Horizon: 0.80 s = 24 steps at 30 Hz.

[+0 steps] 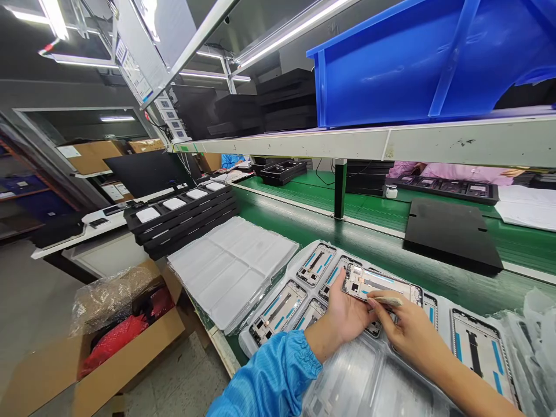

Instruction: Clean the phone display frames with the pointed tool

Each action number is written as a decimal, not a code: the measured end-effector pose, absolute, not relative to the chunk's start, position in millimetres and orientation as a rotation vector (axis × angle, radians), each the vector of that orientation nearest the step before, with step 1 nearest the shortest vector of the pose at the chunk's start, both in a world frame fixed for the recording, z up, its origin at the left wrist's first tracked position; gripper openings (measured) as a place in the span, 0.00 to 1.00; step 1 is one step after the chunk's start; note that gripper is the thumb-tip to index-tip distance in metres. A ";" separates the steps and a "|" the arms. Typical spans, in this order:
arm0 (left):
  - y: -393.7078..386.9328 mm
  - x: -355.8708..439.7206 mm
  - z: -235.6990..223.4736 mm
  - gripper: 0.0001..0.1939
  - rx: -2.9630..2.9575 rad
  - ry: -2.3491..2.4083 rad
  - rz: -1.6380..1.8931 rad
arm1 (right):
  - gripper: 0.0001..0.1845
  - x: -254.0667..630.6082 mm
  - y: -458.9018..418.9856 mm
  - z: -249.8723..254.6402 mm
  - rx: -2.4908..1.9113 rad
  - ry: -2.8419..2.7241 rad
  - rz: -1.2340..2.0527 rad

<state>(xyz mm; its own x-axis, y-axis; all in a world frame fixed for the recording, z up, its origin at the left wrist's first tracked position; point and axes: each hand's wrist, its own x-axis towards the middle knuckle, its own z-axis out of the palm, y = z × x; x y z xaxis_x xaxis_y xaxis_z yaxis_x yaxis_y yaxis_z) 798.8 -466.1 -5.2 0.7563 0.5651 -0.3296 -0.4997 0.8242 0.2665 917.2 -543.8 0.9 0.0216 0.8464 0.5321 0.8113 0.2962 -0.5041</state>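
You are cradling a phone frame [382,286] on your left hand [345,310], fingers spread beneath it, just above a clear plastic tray [247,341] of similar frames on a green workbench [347,249]. Your right hand [410,336] is pinching a pale slender stick [386,301] between thumb and forefinger, its end lying across the frame's face. A stack of white sheets [230,272] is sitting beside the tray, and a black pad [452,234] is lying farther along the bench.
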 end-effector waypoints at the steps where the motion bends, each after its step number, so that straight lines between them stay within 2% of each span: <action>1: -466.1 798.8 -5.4 0.32 0.159 0.413 0.583 | 0.13 917.7 -543.8 0.8 -1.495 -1.771 0.052; 15: -465.3 800.2 -10.3 0.34 0.163 0.381 0.605 | 0.10 920.0 -545.7 -4.1 -1.410 -1.988 -0.140; 21: -464.1 799.5 -12.0 0.35 0.261 0.347 0.576 | 0.21 919.1 -546.1 -0.7 -1.303 -2.173 -0.289; 24: -464.8 799.8 -10.2 0.33 0.254 0.362 0.598 | 0.13 917.8 -545.6 2.2 -1.341 -2.072 -0.204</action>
<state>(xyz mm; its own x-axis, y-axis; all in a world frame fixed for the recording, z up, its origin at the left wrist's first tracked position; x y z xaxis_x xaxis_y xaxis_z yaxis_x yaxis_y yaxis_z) 799.8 -464.8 -10.2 0.7667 0.5881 -0.2574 -0.5002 0.7986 0.3346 917.8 -545.6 2.2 -0.2632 0.7588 0.5958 0.8606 0.4638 -0.2105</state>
